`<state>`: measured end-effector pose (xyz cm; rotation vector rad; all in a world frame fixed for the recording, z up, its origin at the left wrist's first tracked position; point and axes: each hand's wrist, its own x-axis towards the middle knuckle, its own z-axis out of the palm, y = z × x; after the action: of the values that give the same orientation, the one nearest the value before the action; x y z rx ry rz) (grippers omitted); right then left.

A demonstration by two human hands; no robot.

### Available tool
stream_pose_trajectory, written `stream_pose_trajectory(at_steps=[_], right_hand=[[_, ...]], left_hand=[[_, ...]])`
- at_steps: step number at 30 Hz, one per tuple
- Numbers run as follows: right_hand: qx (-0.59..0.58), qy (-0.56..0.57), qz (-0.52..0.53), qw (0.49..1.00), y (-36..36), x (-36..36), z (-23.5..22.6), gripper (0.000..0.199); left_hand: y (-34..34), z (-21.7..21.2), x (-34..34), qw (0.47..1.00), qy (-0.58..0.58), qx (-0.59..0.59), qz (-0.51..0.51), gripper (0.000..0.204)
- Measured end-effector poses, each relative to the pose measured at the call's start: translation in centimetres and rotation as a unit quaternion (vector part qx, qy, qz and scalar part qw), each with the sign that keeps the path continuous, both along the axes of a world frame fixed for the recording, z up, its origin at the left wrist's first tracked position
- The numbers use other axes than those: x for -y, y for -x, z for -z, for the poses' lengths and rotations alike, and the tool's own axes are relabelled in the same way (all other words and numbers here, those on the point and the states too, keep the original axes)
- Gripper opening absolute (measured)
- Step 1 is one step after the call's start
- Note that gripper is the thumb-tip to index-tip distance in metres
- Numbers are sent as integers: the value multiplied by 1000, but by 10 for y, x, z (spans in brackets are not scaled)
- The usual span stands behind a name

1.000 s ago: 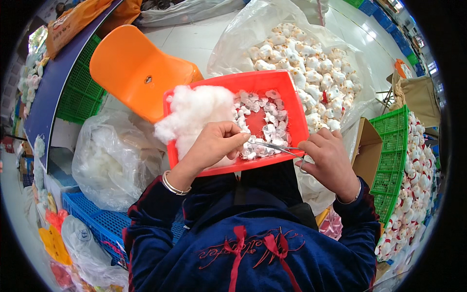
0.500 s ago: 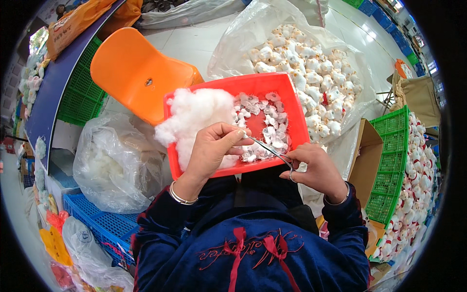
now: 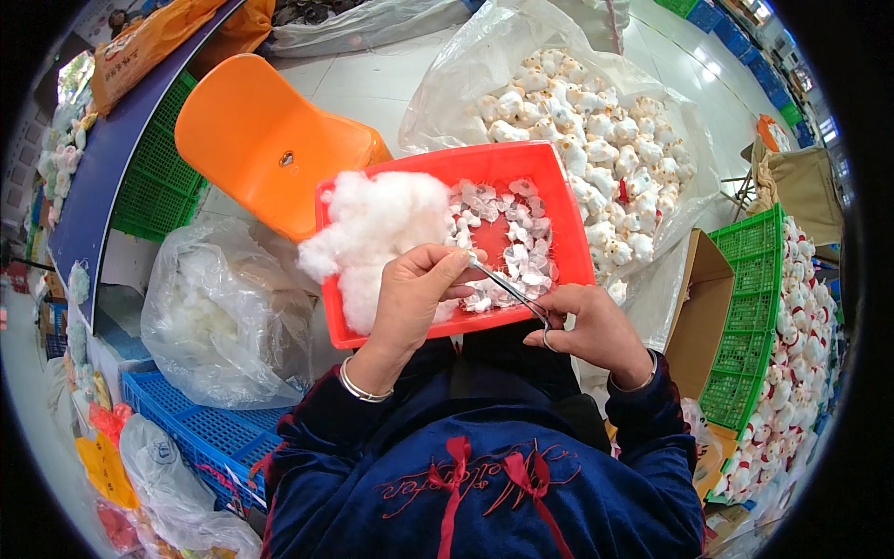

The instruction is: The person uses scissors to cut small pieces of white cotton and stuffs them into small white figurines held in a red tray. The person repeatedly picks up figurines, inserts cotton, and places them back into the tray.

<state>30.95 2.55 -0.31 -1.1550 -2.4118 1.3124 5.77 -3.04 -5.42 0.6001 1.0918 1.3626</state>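
On my lap rests a red plastic tray (image 3: 570, 219). White stuffing fluff (image 3: 386, 219) heaps up in its left part and spills over the rim. Small white fabric pieces (image 3: 531, 233) lie in the right part, some of them shiny and translucent. Above the tray my left hand (image 3: 410, 289) pinches a tiny white fabric piece (image 3: 473, 260) between thumb and fingers. My right hand (image 3: 598, 328) grips the looped handles of metal forceps (image 3: 510, 289), whose tip reaches the piece at my left fingertips. Fingers partly hide that piece.
A clear bag of small white stuffed toys (image 3: 601, 154) lies beyond the tray. An orange chair (image 3: 265, 140) stands at the far left, a bag of stuffing (image 3: 214, 317) nearer. Blue crates (image 3: 200, 424) sit left; a cardboard box (image 3: 700, 312) and green crate (image 3: 745, 317) right.
Both hands have shifted slightly; the right hand and the forceps handles have come a little left and lower. My left hand still pinches the small piece at the forceps' tip.
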Motion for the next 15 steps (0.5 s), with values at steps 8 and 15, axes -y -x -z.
stream_pose_trajectory(at_steps=[8,15], right_hand=[[-72,-39,-33,996,0,-5,17,34],[-74,-2,-11,997,4,-3,23,39]], left_hand=[[-1,0,3,999,-3,36,-16,16],[-9,2,11,999,-32,11,-26,17]])
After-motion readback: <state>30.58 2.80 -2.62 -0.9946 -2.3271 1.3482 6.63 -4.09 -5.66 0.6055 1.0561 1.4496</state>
